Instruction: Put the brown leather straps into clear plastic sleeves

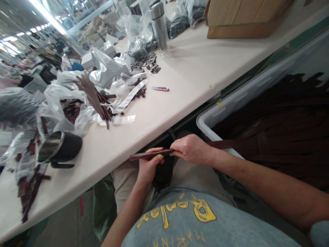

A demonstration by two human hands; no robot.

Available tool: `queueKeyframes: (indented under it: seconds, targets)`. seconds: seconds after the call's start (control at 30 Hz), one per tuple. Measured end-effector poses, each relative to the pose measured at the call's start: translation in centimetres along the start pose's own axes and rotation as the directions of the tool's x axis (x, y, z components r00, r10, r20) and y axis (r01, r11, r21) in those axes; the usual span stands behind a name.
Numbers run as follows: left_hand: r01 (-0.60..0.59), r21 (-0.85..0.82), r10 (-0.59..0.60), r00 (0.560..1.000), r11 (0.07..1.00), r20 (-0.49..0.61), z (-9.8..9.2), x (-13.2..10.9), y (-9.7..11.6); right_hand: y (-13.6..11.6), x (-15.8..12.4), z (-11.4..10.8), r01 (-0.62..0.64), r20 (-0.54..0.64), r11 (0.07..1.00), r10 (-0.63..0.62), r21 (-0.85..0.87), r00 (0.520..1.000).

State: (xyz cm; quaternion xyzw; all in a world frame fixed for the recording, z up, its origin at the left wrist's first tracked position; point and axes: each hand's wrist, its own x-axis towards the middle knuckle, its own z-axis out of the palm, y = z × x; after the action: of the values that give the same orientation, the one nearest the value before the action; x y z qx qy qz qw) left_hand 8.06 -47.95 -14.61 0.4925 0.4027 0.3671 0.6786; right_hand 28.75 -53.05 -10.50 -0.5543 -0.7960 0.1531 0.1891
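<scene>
Cream counter (185,75), contents listed left to right:

- Brown leather offcuts (29,185), scattered near the counter's edge.
- Transparent plastic bags (58,106), loosely heaped.
- Black mug (69,147) with a steel rim, on its side near the edge.
- Fanned bundle of brown straps (92,97), resting on the bags.
- White paper strips (125,101), just beside the bundle.
- Metal buckles (149,63), a small loose group.
- Steel vacuum flask (159,24), upright, just beyond the buckles.
- Pink utility knife (161,89), lying apart on bare counter.
- Cardboard box (244,20), at the far end.

Below the counter's edge, over the person's lap:

- Left hand (150,166), curled round a dark brown leather strap (150,155).
- Right hand (191,149), pinching the same strap, just beside the left hand.
- White plastic bin (205,118), holding a heap of dark brown straps (269,130).
</scene>
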Motion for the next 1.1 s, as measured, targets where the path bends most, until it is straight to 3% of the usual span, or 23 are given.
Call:
queueKeyframes:
  seconds: [0.17,0.3,0.5,0.6,0.73,0.83,0.9,0.97,1.03,1.1]
  targets:
    - [0.025,0.062,-0.029,0.997,0.998,0.065,1.1,-0.6,-1.1,-0.6,0.2,0.7,0.024,0.059,0.998,-0.021,-0.052,0.998]
    - [0.059,0.045,-0.061,0.996,0.997,0.06,0.5,-0.5,-0.4,-0.2,0.1,0.5,0.017,0.069,0.998,-0.012,-0.064,0.998]
    - [-0.003,-0.088,-0.017,0.976,0.996,-0.218,-2.4,0.4,2.2,0.5,-0.1,-0.1,-0.03,0.005,0.994,0.031,-0.102,1.0]
    - [-0.018,-0.078,-0.003,0.965,0.997,-0.263,-3.1,0.5,2.7,1.0,-0.1,0.0,-0.023,-0.019,0.995,0.021,-0.101,1.0]
    - [-0.037,-0.111,0.005,0.96,0.993,-0.28,-3.0,0.6,2.8,1.2,-0.4,-0.1,0.02,-0.18,0.999,-0.028,-0.05,0.983]
    - [-0.09,-0.174,0.028,0.943,0.981,-0.331,-2.9,1.0,3.5,-0.1,-0.8,-0.3,0.126,-0.426,0.992,-0.126,-0.03,0.896]
    - [-0.122,-0.219,0.039,0.937,0.968,-0.348,-2.8,1.1,4.2,-1.4,-1.1,0.2,0.241,-0.507,0.968,-0.172,0.075,0.845]
    - [-0.115,-0.247,0.034,0.95,0.962,-0.311,-2.6,0.8,4.7,-2.6,-1.2,1.3,0.266,-0.449,0.911,-0.104,0.316,0.887]
    - [-0.077,-0.229,0.025,0.975,0.97,-0.219,-2.2,0.2,4.9,-2.9,-1.1,2.5,0.173,-0.335,0.786,0.046,0.593,0.941]
    - [-0.032,-0.156,0.016,0.994,0.987,-0.106,-1.9,-0.5,4.8,-2.2,-0.9,3.1,0.057,-0.234,0.593,0.226,0.803,0.946]
